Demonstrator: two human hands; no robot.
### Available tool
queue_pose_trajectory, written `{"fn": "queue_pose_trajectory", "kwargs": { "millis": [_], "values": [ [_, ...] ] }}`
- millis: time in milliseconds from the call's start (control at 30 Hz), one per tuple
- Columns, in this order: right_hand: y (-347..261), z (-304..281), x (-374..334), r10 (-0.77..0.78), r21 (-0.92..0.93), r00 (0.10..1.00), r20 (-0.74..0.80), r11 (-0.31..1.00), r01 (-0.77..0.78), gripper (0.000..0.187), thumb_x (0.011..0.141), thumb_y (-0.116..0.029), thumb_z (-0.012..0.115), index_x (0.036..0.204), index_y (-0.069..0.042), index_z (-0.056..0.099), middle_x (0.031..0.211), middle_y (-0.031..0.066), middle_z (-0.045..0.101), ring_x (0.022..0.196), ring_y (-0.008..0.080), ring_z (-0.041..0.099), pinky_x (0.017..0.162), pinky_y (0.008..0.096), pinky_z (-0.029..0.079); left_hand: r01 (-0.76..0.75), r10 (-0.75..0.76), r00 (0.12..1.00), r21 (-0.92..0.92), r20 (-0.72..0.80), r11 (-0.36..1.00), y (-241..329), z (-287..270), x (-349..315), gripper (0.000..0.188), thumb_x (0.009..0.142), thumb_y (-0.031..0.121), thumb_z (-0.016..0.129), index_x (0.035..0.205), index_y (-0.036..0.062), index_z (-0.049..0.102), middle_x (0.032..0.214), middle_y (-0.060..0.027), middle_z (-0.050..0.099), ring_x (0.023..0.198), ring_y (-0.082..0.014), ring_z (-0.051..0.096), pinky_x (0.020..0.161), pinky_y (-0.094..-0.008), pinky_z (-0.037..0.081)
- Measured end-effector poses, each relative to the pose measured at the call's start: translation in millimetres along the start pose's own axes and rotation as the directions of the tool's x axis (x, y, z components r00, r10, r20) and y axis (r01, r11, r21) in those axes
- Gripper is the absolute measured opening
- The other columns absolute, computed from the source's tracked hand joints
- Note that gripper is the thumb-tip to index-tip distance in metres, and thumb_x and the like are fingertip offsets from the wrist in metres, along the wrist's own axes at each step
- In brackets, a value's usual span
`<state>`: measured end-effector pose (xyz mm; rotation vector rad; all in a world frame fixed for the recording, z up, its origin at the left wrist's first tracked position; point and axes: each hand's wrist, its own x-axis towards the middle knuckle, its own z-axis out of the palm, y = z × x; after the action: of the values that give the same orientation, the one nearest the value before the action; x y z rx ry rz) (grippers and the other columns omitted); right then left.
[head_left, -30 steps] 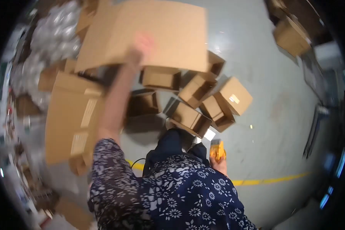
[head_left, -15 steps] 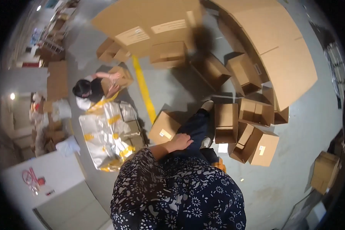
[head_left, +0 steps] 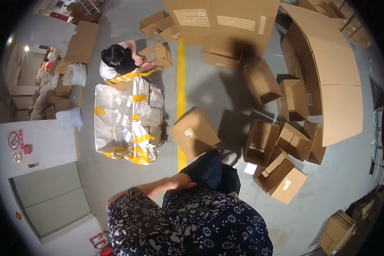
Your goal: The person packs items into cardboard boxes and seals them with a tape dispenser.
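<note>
My left hand [head_left: 184,181] is at my dark trousers [head_left: 207,166], fingers too blurred to tell whether spread or pressed together; my right hand is hidden, so I cannot tell its grip. From my left, the labelled carton [head_left: 197,138] lies near, at twelve o'clock, across the yellow floor line [head_left: 181,81]; open boxes [head_left: 263,138] sit around two.

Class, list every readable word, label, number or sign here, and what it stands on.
White wall: red barred-circle sign; lettering beside it too small.
Carton across the yellow line: label too small.
Large carton: labels too small.
Silver bundle: labels too small.
Nearest open carton: label too small.
No wording is legible.
</note>
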<state>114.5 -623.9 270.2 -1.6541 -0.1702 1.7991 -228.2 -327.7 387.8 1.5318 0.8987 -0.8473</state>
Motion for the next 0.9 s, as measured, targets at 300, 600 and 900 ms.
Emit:
{"fn": "queue_pose_trajectory", "kwargs": {
  "millis": [300,600,900],
  "values": [
    [-4,83,-48,0.11,0.431,0.981,-0.161,0.902,-0.031,0.051,0.082,-0.026,0.066,0.125,-0.008,0.046,0.116,0.0091,0.055,0.099,0.0236,0.057,0.08,0.0312,0.05,0.088,-0.062,0.962,-0.087,0.264,0.992,-123,63,-32,0.066,0.089,0.058,0.037,0.077,-0.0003,0.065,0.067,-0.02,0.061,0.065,-0.0334,0.059,0.065,-0.0415,0.046],
    [60,119,15,0.324,0.736,0.871,-0.369,0.674,0.061,0.057,0.085,-0.038,0.06,0.13,-0.009,0.041,0.118,0.0082,0.052,0.095,0.0211,0.057,0.075,0.0272,0.051,0.202,-0.605,0.752,-0.965,0.262,-0.168,-367,106,202,0.058,0.086,0.05,0.054,0.118,0.0026,0.045,0.092,-0.0167,0.061,0.073,-0.0298,0.064,0.063,-0.0433,0.055],
    [-58,187,247,-0.21,-0.106,0.893,-0.399,0.977,0.183,0.038,0.09,-0.029,0.059,0.113,-0.002,0.046,0.097,0.0053,0.06,0.086,0.0144,0.057,0.076,0.0271,0.046,-0.246,-0.299,0.954,-0.601,-0.012,-0.76,-405,129,447,0.047,0.077,0.038,0.067,0.117,0.0148,0.056,0.109,-0.0079,0.061,0.095,-0.0299,0.059,0.086,-0.0467,0.047]
  ]
}}
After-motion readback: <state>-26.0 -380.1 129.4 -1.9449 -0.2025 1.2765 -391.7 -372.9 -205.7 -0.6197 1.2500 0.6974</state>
